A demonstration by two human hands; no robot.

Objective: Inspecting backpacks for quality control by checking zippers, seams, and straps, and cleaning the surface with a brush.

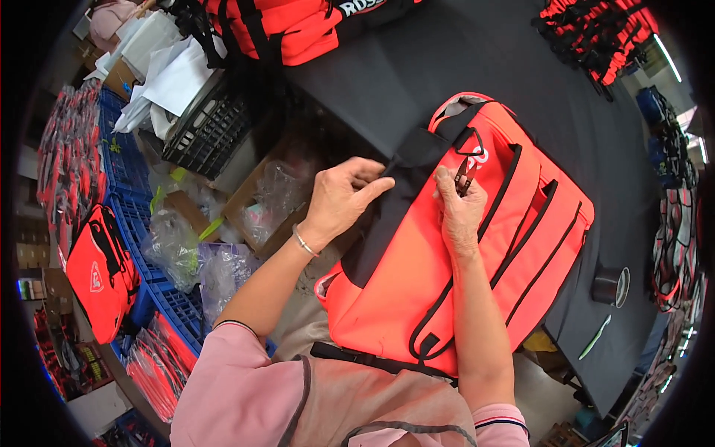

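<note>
A bright orange-red backpack (402, 276) with black zippers and trim lies slanted across my lap and the black-covered table. Over its front, my right hand (462, 212) is closed around a small pair of thread snips (465, 176), blades pointing away from me. The snips are just beside a black loop at the top pocket. My left hand (339, 197) is at the bag's left edge, next to a black fabric flap (421, 149). Its fingers are curled with the thumb close to them; whatever they pinch is too small to make out.
The black table (491, 52) holds another red bag (298, 37), a pile of red-black straps (596, 33), a dark cup (611, 286) and a green pen-like tool (595, 337). To the left stand a black crate (208, 134) with papers, blue crates (138, 201) and clear plastic bags (175, 246).
</note>
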